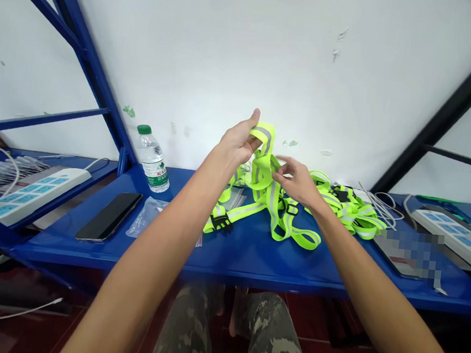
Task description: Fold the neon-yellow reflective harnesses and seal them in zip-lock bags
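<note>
A neon-yellow reflective strap (272, 199) with a grey stripe hangs in loops above the blue shelf. My left hand (241, 138) is closed on its upper loop, thumb pointing up. Beside the strap's right edge, my right hand (296, 178) has thumb and forefinger pinched at the webbing. Lower parts of the strap lie on the shelf, with a black buckle (221, 222) at the left and a black slider (292, 209) nearer the right. To the right of my right hand sits a tangled pile of similar straps (352, 213).
On the blue shelf (248, 261) stand a water bottle (154, 160), a phone (109, 217) and a clear plastic bag (145, 218). A flat grey object (398, 253) lies right. Power strips (42, 194) flank both sides, beyond the slanted frame posts (91, 68). A white wall rises behind.
</note>
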`<state>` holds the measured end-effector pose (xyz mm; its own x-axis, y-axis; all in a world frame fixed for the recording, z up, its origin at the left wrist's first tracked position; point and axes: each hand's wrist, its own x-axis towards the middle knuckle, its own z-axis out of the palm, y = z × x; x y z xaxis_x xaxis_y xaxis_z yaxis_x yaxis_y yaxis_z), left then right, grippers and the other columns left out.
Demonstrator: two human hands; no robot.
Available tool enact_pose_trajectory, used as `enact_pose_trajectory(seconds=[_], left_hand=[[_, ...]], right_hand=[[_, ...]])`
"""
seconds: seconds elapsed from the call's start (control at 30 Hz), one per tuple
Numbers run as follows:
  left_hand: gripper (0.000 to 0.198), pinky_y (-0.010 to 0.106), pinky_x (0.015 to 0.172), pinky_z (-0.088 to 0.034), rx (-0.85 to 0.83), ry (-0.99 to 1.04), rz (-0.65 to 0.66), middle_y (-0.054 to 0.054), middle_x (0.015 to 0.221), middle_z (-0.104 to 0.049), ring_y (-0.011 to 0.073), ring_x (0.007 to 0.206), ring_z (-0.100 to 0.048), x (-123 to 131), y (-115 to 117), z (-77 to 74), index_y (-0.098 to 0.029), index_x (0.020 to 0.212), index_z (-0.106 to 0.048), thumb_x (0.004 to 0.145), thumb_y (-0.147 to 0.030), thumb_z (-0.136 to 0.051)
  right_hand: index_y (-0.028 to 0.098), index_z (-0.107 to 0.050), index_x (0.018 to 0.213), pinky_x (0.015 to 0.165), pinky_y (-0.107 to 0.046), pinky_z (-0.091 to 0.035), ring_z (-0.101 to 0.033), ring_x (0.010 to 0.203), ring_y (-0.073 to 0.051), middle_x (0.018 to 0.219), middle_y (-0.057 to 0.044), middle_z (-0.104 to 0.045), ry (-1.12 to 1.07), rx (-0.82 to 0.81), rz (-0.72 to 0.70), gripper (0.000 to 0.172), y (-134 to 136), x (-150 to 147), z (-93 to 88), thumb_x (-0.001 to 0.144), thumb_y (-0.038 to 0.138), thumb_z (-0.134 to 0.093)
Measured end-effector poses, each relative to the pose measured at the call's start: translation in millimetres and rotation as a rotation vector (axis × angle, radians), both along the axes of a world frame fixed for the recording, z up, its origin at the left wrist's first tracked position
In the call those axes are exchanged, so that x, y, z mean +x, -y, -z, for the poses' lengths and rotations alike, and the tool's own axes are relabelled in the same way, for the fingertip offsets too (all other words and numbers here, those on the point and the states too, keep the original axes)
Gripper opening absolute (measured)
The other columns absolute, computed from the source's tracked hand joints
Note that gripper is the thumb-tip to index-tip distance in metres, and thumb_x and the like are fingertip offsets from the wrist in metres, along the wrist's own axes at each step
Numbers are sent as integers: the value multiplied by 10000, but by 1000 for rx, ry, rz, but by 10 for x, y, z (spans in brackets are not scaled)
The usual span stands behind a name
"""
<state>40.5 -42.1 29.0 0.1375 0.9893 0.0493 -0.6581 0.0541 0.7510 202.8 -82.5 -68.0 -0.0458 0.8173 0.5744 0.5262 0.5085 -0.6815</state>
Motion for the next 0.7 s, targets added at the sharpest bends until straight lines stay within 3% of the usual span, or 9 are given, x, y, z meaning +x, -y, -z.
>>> enact_pose_trajectory(seconds=[0.03, 0.1, 0.2, 0.3, 0.37, 0.43, 0.5, 0.6, 0.7], left_hand=[[537, 255, 768, -542, 32, -27, -5, 44, 837, -661, 153, 805, -658, -26, 13, 0, -198, 1257, -510, 789, -312, -747], [731, 306, 845, -530, 137, -146, -10, 63, 965, -672, 172, 903, -659, -100, 44, 19, -241, 1378, -397, 761, -351, -773], [978, 412, 905, -498, 315, -463, 108, 105, 1141, -651, 233, 1030, -636, -207, 99, 139, -303, 1467, -263, 676, -380, -832], [982, 441, 882, -497, 461, -847, 377, 134, 1115, -669, 261, 996, -646, -218, 136, 339, -264, 1458, -330, 629, -348, -851], [813, 426, 857, -508, 505, -976, 450, 151, 1082, -677, 249, 941, -656, -180, 143, 445, -194, 1376, -457, 663, -351, -816], [574, 397, 855, -513, 523, -975, 454, 164, 1099, -667, 229, 927, -656, -143, 152, 483, -143, 1232, -574, 740, -389, -739], [464, 373, 855, -515, 516, -897, 492, 159, 1122, -660, 222, 950, -654, -128, 183, 449, -146, 1147, -613, 797, -446, -667], [525, 368, 824, -525, 459, -759, 616, 138, 1065, -674, 238, 959, -656, -122, 273, 331, -186, 1171, -586, 820, -576, -583], [503, 374, 809, -528, 427, -709, 635, 120, 950, -680, 227, 874, -661, -81, 351, 238, -172, 1107, -592, 816, -581, -588]], right_hand=[[178, -627, 845, 685, -329, -443, -541, 683, -176, 652, 9, -512, 54, -23, 12, 213, 1, 7, -32, 768, 376, -642], [183, -577, 653, 688, -327, -428, -523, 681, -173, 615, 3, -501, 39, -76, 13, 293, 22, 34, -117, 775, 440, -649], [194, -594, 701, 722, -336, -463, -567, 758, -181, 746, -26, -600, -237, -203, -107, 306, 89, 91, -291, 754, 481, -685], [193, -611, 756, 746, -373, -506, -609, 839, -224, 816, -56, -644, -429, -284, -247, 287, 161, 140, -473, 739, 463, -705], [190, -616, 766, 736, -390, -524, -623, 851, -248, 816, -67, -652, -471, -290, -276, 264, 195, 170, -565, 736, 434, -713], [193, -617, 774, 712, -389, -533, -630, 813, -244, 794, -61, -650, -479, -287, -257, 254, 218, 202, -624, 739, 424, -718], [199, -612, 772, 682, -368, -531, -623, 745, -218, 757, -43, -639, -449, -275, -196, 264, 236, 222, -658, 742, 436, -725], [189, -627, 775, 664, -344, -521, -603, 687, -184, 739, -35, -639, -346, -249, -109, 298, 280, 206, -697, 741, 467, -729], [173, -669, 890, 700, -363, -534, -628, 766, -208, 861, -69, -677, -195, -254, -165, 324, 357, 166, -754, 744, 457, -726]])
